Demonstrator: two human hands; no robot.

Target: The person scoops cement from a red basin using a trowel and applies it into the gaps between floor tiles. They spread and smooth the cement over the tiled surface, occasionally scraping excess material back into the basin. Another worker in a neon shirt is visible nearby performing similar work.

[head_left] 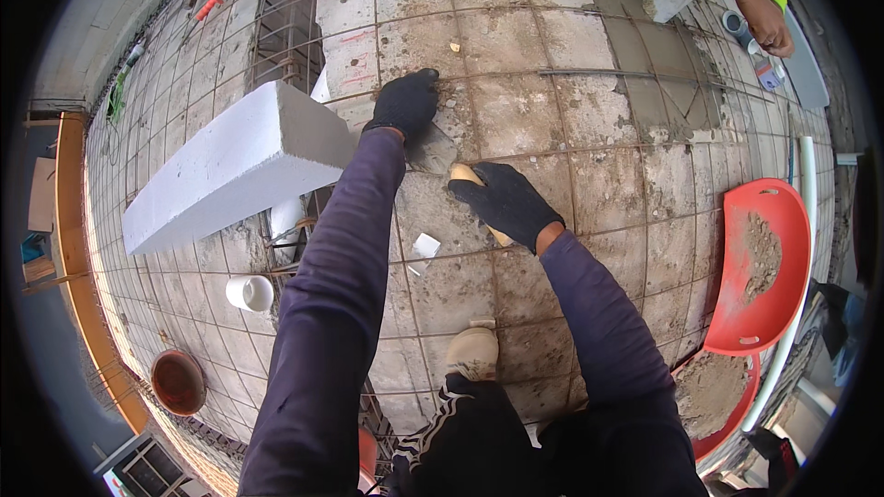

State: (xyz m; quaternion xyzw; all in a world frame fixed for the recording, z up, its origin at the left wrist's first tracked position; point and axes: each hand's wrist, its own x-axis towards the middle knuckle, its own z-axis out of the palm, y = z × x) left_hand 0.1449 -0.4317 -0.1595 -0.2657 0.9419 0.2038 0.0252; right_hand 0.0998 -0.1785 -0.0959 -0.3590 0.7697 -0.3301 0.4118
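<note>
My right hand [506,202], in a black glove, is wrapped round the pale wooden handle [465,174] of what looks like a trowel. A flat grey blade [431,151] lies just past the handle's upper end, close to the floor. Farther up, my left hand [405,101], also gloved in black, is closed above the dusty slab under the rebar grid. Whatever its fingers hold, if anything, is hidden. Left of that forearm leans a long white foam block [216,166]. A small white scrap [426,245] lies below my right hand.
Wire grid [562,152] covers the floor. Red tubs [799,262] with sandy mix stand at right. A white pipe piece [250,293] and a brown bowl [179,383] are at left. Wet mortar [658,64] and a co-worker's hand [766,26] are at upper right.
</note>
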